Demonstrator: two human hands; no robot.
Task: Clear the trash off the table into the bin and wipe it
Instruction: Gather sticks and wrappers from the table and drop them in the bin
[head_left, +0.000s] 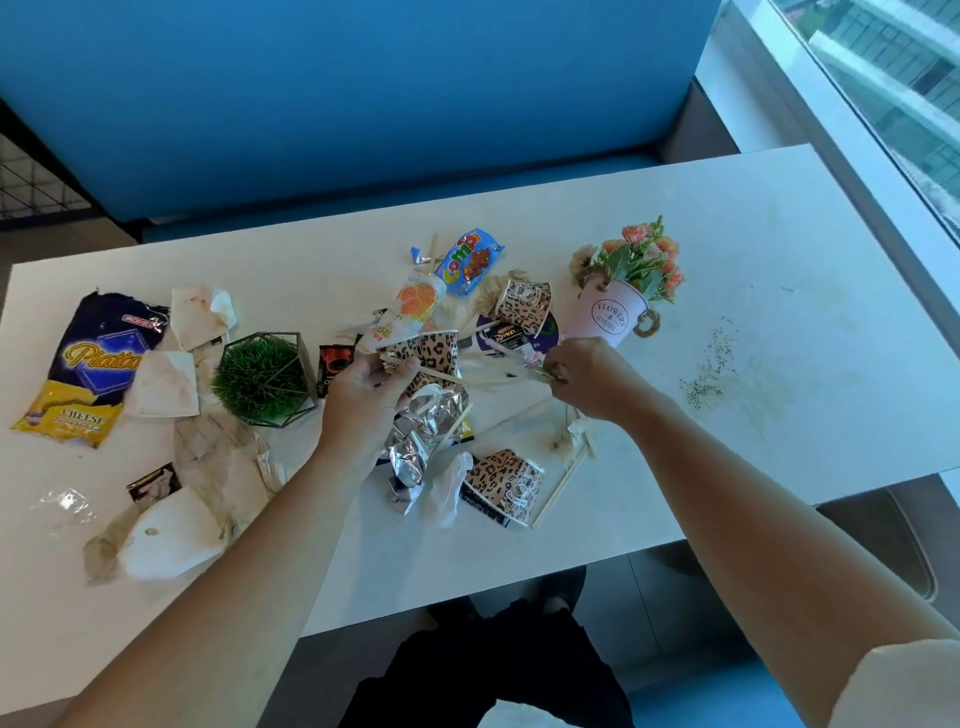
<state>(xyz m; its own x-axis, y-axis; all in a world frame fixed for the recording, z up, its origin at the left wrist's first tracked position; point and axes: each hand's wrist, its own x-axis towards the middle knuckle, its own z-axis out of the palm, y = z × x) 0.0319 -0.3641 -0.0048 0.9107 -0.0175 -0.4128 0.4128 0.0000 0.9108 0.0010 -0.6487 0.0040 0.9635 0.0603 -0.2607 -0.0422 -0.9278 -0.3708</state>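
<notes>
A: What is the left hand (370, 397) doing in the head view?

B: It is gripping a leopard-print paper cup (431, 356), with the fingers curling round its side. A crumpled foil wrapper (422, 434) is sitting just beneath that hand. Whether the fingers are gripping it too, I cannot tell.

A: And the right hand (589, 382)?

B: It is pinching the ends of several wooden sticks (504, 382), which are reaching across toward the left hand.

A: Where is the rest of the trash lying?

B: It is lying all over the white table (753, 218). Beyond the left hand, an orange snack wrapper (415, 306) and a blue Combi wrapper (467, 260) are lying side by side. Beyond the right hand, a second leopard cup (525, 306) is lying tipped over near a pink flower pot (608, 318).

A: Anything nearer the person?

B: Between the two forearms, a squashed third leopard cup (506, 483) is lying with a loose stick (563, 480) just beside it.

A: And out to the sides?

B: Left of the left hand, a faux grass plant (257, 376) is standing in a wire frame. Stained napkins (166, 387) are lying past it, and a Piattos cheese bag (96, 364) farther out. Well right of the right hand, dark crumbs (711, 366) are speckling the tabletop.
</notes>
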